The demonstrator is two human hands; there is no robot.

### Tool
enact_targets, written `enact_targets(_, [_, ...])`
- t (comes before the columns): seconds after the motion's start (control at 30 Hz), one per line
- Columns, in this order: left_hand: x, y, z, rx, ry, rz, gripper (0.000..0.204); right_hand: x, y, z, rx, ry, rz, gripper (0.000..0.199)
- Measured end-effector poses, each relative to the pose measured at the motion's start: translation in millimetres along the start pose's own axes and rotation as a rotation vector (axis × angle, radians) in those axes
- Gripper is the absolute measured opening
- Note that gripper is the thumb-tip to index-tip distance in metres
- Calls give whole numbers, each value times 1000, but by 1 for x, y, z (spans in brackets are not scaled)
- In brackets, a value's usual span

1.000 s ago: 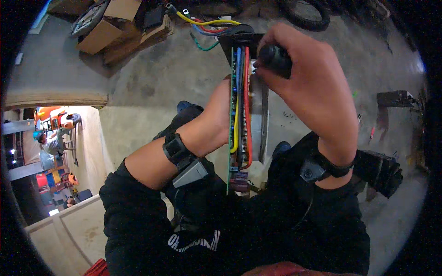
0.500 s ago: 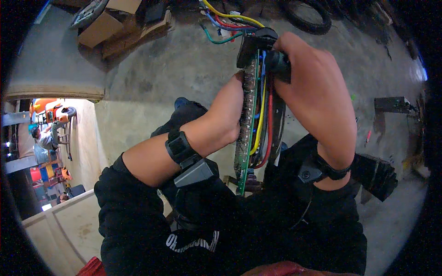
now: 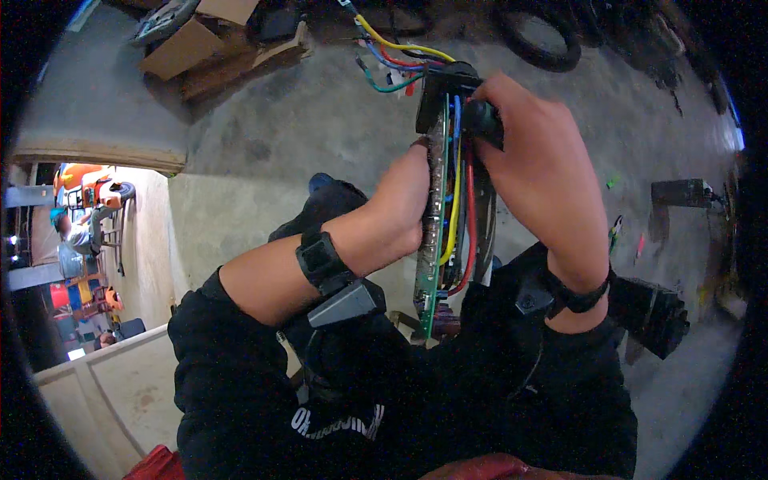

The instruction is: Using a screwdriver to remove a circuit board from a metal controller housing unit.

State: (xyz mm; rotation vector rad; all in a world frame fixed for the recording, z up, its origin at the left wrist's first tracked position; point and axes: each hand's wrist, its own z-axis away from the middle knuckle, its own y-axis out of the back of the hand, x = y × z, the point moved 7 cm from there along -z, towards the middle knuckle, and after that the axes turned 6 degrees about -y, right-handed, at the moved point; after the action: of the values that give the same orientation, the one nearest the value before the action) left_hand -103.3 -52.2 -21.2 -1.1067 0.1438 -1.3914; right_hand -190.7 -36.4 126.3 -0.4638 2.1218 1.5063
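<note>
A green circuit board stands edge-on between my hands, its soldered face toward the left. Yellow, red and blue wires run along its right side. At its far end is a black end plate, from which a bundle of loose coloured wires spreads to the far left. My left hand grips the board from the left, its fingers mostly hidden behind it. My right hand is closed around a short black cylindrical piece beside the end plate; its fingertips are partly hidden.
On the concrete floor lie a black tyre, a dark box-shaped part, a black block and green-handled pliers. Cardboard boxes sit far left. Through a doorway at left, a person is near an orange machine.
The board and both hands appear slightly lower and further right. My right forearm has shifted a little left, and the green-handled pliers now show beside it. Both grips look unchanged.
</note>
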Motion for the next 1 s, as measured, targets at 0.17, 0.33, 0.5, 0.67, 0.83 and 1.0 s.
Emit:
enact_targets(0.17, [-1,-2,-1,-69,23,62,34,2,-2,-2,-10,-61,-35,23])
enact_targets(0.33, [5,-2,7,-27,-2,-49,36,9,-3,-5,-34,-87,-137,24])
enact_targets(0.5, [10,-11,16,-30,7,-40,22,11,-1,-5,-30,-66,-178,23])
enact_targets(0.67, [2,-4,10,0,-10,4,24,5,-4,0,-2,-108,-63,26])
enact_targets(0.83, [2,-2,7,14,-15,-23,32,12,-5,-2,-15,-82,-53,28])
enact_targets(1.0, [2,0,6,-78,10,-20,28,12,-6,1,-1,-88,0,30])
